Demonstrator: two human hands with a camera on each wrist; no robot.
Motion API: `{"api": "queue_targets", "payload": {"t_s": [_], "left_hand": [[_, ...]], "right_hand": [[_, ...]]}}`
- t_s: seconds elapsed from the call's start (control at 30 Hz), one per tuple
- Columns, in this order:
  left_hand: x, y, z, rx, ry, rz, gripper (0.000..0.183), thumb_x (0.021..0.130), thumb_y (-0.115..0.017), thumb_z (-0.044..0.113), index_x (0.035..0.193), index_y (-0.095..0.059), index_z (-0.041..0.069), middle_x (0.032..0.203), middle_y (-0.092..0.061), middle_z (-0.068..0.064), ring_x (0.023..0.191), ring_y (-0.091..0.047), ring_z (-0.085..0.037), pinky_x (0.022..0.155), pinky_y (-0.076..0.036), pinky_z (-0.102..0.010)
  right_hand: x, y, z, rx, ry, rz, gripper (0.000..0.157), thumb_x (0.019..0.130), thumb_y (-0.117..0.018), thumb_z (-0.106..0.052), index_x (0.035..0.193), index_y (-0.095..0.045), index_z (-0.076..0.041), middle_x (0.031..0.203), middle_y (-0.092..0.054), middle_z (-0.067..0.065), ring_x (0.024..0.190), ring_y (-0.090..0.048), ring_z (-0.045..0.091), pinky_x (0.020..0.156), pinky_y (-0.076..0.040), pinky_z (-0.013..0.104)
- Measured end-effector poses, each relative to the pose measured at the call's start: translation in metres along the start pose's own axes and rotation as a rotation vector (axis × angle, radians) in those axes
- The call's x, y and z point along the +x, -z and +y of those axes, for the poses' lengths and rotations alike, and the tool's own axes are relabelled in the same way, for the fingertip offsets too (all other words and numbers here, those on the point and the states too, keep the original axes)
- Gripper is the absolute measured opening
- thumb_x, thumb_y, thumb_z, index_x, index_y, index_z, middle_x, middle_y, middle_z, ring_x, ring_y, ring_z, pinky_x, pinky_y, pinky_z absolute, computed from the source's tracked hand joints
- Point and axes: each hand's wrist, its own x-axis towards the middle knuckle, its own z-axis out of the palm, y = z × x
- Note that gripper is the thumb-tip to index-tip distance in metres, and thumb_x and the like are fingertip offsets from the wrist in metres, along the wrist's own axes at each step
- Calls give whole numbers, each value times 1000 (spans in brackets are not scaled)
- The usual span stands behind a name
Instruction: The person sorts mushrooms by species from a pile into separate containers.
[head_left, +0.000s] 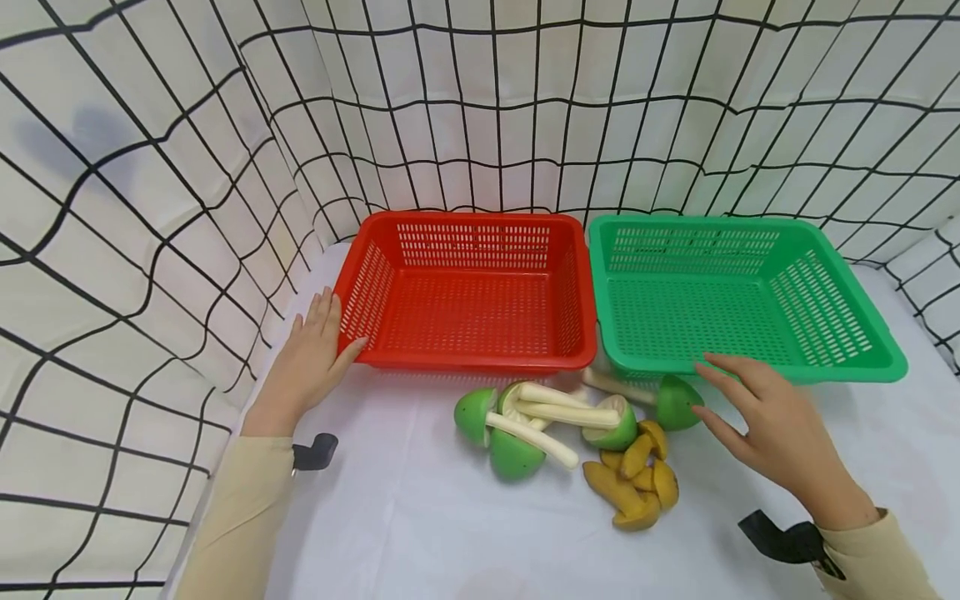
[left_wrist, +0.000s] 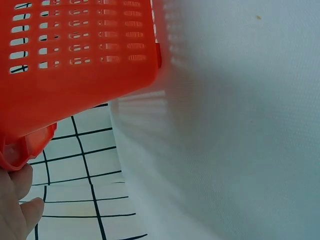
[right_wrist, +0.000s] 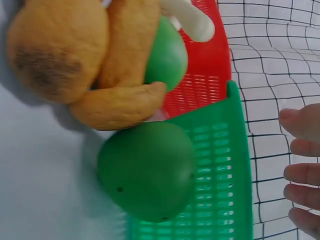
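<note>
Reaching step, by judgement: the right hand, fingers spread toward upper left and holding nothing, hangs near the rightmost green-capped mushroom, right of centre before the green basket; a pick-up would call for curling the fingers round the cap. At centre left, the left hand, fingers extended, touches the red basket.

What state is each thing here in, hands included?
Red slotted plastic basket: upright, uncovered.
Green slotted plastic basket: upright, uncovered.
Green-capped, white-stemmed mushroom shapes: lying loose, some overlapping.
Yellow-brown curved pieces: heaped together.
Person's bare left hand: touching the red basket, fingers straight.
Person's bare right hand: fingers apart, holding nothing.
</note>
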Motion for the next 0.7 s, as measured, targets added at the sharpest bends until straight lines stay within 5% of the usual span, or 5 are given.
{"api": "queue_targets", "payload": {"t_s": [0.33,0.53,0.7], "left_hand": [[1,-1,1,-50,0,29,74,100,-38,39,144,-12,-15,152,-7,-31,141,-4,-42,109,-9,-59],[0,-3,0,-51,6,27,74,99,-40,37,144,-12,-14,152,-7,-30,141,-4,-41,110,-8,-58],[0,-4,-1,-52,2,30,74,100,-38,39,144,-12,-14,152,-6,-29,141,-3,-40,110,-8,-58]], "right_hand": [[-30,-14,2,55,-117,-86,68,95,-34,-58,113,-62,2,111,-59,15,100,-56,34,73,-48,47],[-36,-28,7,132,-211,-200,65,75,-79,-34,122,-55,5,117,-55,20,106,-53,39,82,-45,54],[-36,-39,7,152,-234,-237,77,60,-88,-14,123,-52,9,121,-52,22,107,-52,40,83,-45,54]]}}
